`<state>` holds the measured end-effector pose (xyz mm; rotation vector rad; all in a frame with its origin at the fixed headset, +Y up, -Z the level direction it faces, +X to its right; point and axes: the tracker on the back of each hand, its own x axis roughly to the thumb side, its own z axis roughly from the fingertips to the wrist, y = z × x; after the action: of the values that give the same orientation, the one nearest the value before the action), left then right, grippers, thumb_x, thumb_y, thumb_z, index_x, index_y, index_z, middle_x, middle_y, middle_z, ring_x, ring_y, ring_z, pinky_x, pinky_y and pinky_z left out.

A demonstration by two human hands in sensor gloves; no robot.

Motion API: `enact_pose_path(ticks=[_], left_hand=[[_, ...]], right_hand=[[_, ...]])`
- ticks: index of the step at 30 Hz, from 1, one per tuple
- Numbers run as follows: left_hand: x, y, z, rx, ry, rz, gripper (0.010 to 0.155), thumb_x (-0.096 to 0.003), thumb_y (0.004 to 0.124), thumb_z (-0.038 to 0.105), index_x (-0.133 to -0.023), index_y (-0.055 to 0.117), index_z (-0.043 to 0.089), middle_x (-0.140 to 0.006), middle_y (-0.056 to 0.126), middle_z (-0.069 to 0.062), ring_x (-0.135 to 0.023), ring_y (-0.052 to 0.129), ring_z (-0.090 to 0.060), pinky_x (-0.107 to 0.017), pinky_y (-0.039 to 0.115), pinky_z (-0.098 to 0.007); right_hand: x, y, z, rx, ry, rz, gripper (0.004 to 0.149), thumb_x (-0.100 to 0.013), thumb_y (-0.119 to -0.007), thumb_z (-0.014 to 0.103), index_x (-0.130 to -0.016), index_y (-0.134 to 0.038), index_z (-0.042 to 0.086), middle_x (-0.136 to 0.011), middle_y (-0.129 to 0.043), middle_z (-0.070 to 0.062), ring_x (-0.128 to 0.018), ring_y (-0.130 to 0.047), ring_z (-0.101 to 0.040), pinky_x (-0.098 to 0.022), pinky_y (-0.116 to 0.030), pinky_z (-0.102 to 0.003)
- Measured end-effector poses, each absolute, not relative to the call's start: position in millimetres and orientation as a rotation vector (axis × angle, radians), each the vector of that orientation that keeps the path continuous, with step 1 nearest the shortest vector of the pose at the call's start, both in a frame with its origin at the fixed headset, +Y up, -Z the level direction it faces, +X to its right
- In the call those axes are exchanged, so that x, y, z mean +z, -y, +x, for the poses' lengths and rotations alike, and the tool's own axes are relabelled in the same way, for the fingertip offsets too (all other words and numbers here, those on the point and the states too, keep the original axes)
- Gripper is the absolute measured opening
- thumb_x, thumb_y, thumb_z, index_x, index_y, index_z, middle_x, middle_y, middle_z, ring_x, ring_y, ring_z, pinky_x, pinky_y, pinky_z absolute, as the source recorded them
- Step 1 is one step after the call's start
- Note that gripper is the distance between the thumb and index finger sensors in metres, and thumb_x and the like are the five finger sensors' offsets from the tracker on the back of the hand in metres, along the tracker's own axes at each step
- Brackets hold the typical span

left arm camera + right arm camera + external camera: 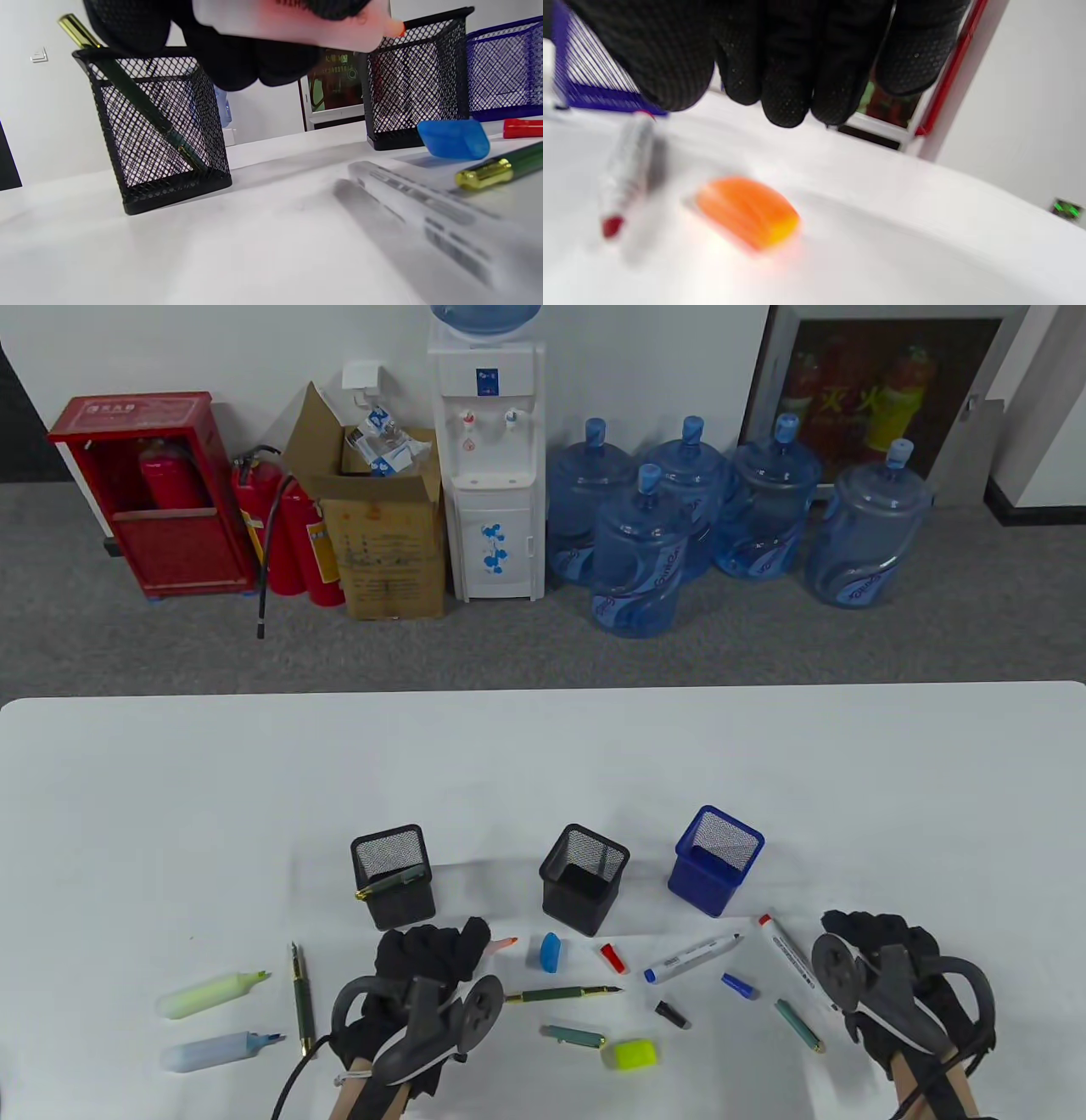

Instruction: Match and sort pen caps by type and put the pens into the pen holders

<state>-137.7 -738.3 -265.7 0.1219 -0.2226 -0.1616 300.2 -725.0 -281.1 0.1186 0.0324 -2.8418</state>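
One green pen with gold trim (392, 882) already leans in the left black mesh holder (393, 875), its gold end poking over the rim; the wrist view shows it slanting down to the holder's floor. The middle black holder (584, 879) and the blue holder (715, 860) appear to hold nothing yet. So the sorting looks barely begun.

The left hand (433, 963) grips an orange-tipped highlighter (506, 942), its uncapped tip sticking out past the fingers toward the middle holder; from its wrist view the pale barrel sits clamped under the glove. Its likely match, an orange cap (748, 213), lies on the desk (543, 763) under the right hand (874, 963), whose fingers hang loosely curled and hold nothing that I can see.

Left to do, by my reading: nearly everything. Uncapped on the desk lie a yellow-green highlighter (212, 993), a blue highlighter (222, 1050), a green fountain pen (303, 1010) by the left hand and another (564, 994) to the hand's right, a blue-ended marker (691, 958) and a red-tipped marker (786, 950). Loose caps are scattered between them: a wide blue cap (550, 952), a red cap (614, 958), a small blue cap (739, 985), a black cap (673, 1014), two green caps (573, 1035) (798, 1026) and a yellow-green cap (631, 1053).
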Motion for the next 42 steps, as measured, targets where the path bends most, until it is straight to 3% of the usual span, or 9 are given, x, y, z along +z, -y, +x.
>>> enact_pose_path(ticks=[5,14,18,20,24,28,32,38,42], left_hand=[[-267,742,-137,-0.173,0.220,0.092,0.061,-0.0439,0.063,0.033,-0.104,0.058,0.033,-0.093,0.086,0.004,-0.086,0.090,-0.029,-0.072,0.067,-0.063],[-265,738,-134,-0.173,0.228,0.084,0.060,-0.0438,0.064,0.033,-0.104,0.059,0.033,-0.092,0.087,0.004,-0.084,0.093,-0.029,-0.071,0.068,-0.063],[-264,736,-134,-0.143,0.237,0.088,0.060,-0.0439,0.063,0.032,-0.104,0.058,0.033,-0.093,0.086,0.003,-0.074,0.101,-0.026,-0.068,0.073,-0.062],[-264,735,-133,-0.128,0.245,0.087,0.060,-0.0440,0.063,0.032,-0.104,0.058,0.034,-0.093,0.085,0.003,-0.072,0.101,-0.025,-0.068,0.073,-0.062],[-263,732,-132,-0.097,0.262,0.108,0.060,-0.0440,0.063,0.033,-0.104,0.058,0.035,-0.093,0.085,0.004,-0.070,0.100,-0.023,-0.068,0.073,-0.060],[-258,727,-127,-0.067,0.296,0.179,0.060,-0.0439,0.064,0.034,-0.103,0.059,0.036,-0.094,0.085,0.005,-0.069,0.099,-0.023,-0.068,0.072,-0.058],[-253,724,-119,-0.100,0.331,0.236,0.059,-0.0434,0.065,0.035,-0.103,0.061,0.036,-0.093,0.086,0.006,-0.069,0.100,-0.022,-0.068,0.074,-0.057],[-251,724,-116,0.005,0.355,0.202,0.059,-0.0435,0.064,0.035,-0.103,0.062,0.035,-0.093,0.086,0.005,-0.067,0.100,-0.022,-0.067,0.074,-0.057],[-250,727,-112,0.055,0.375,0.171,0.059,-0.0434,0.063,0.034,-0.103,0.062,0.035,-0.091,0.088,0.005,-0.065,0.100,-0.022,-0.067,0.074,-0.057]], right_hand=[[-283,737,309,-2.823,0.186,0.160,0.065,-0.033,-0.086,0.047,-0.096,-0.076,0.034,-0.097,-0.090,0.007,-0.094,-0.088,-0.023,-0.068,-0.078,-0.054],[-284,754,308,-2.781,0.046,0.149,0.058,-0.029,-0.091,0.043,-0.086,-0.084,0.035,-0.084,-0.098,0.011,-0.085,-0.096,-0.016,-0.065,-0.083,-0.049],[-285,757,307,-2.756,0.064,0.132,0.059,-0.032,-0.087,0.043,-0.090,-0.082,0.030,-0.085,-0.098,0.007,-0.082,-0.097,-0.019,-0.065,-0.083,-0.050],[-285,754,307,-2.767,0.118,0.146,0.061,-0.035,-0.085,0.042,-0.093,-0.078,0.027,-0.088,-0.096,0.004,-0.083,-0.095,-0.022,-0.066,-0.081,-0.051],[-283,725,298,-2.894,-0.026,0.137,0.062,-0.038,-0.080,0.039,-0.098,-0.071,0.024,-0.093,-0.091,0.000,-0.084,-0.092,-0.026,-0.065,-0.082,-0.053],[-276,687,255,-2.933,-0.247,-0.059,0.064,-0.040,-0.077,0.035,-0.102,-0.063,0.023,-0.096,-0.081,-0.004,-0.081,-0.091,-0.026,-0.063,-0.084,-0.050],[-268,677,199,-2.917,-0.381,-0.291,0.065,-0.039,-0.077,0.036,-0.101,-0.063,0.026,-0.095,-0.082,-0.002,-0.077,-0.096,-0.020,-0.059,-0.088,-0.045],[-257,699,111,-2.985,-0.544,-0.594,0.065,-0.037,-0.080,0.036,-0.099,-0.065,0.026,-0.092,-0.082,-0.001,-0.070,-0.100,-0.015,-0.055,-0.092,-0.041],[-252,722,92,-2.919,-0.630,-0.659,0.064,-0.036,-0.082,0.036,-0.097,-0.066,0.026,-0.090,-0.082,-0.001,-0.068,-0.100,-0.014,-0.054,-0.092,-0.041]])
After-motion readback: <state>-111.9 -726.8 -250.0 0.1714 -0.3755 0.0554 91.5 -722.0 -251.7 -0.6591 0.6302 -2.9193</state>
